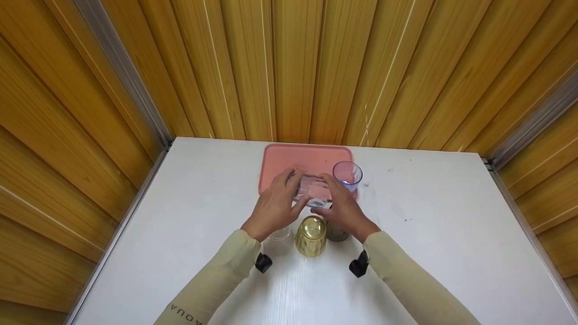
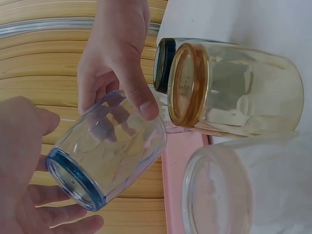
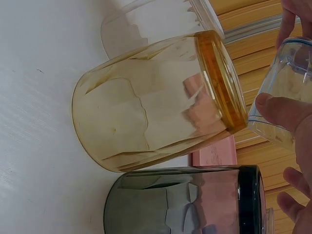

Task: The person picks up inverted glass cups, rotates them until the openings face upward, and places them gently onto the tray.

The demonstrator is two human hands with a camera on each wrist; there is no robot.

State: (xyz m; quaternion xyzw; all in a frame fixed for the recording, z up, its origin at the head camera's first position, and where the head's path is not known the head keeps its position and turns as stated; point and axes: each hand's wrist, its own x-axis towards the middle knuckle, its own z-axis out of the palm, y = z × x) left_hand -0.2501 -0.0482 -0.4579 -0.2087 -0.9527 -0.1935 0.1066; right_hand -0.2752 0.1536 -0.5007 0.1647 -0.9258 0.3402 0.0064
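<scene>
A clear glass with a bluish base (image 2: pixel 112 141) is held up and tipped on its side over the pink tray. My right hand (image 1: pixel 345 210) grips it near the rim, thumb on the near side and fingers around the far side. By the base, my left hand (image 1: pixel 275 203) has its fingers spread, the thumb apart from the glass. Below the hands, an amber glass (image 1: pixel 311 237) stands upside down on the table. Beside it are a dark grey-green glass (image 3: pixel 180 204) and a colourless glass (image 2: pixel 219 190), both inverted and partly hidden by the hands in the head view.
The pink tray (image 1: pixel 289 155) lies at the back of the white table (image 1: pixel 216 180), near the wood-panelled wall (image 1: pixel 293 67). Another bluish glass (image 1: pixel 347 180) stands mouth up at the tray's right side.
</scene>
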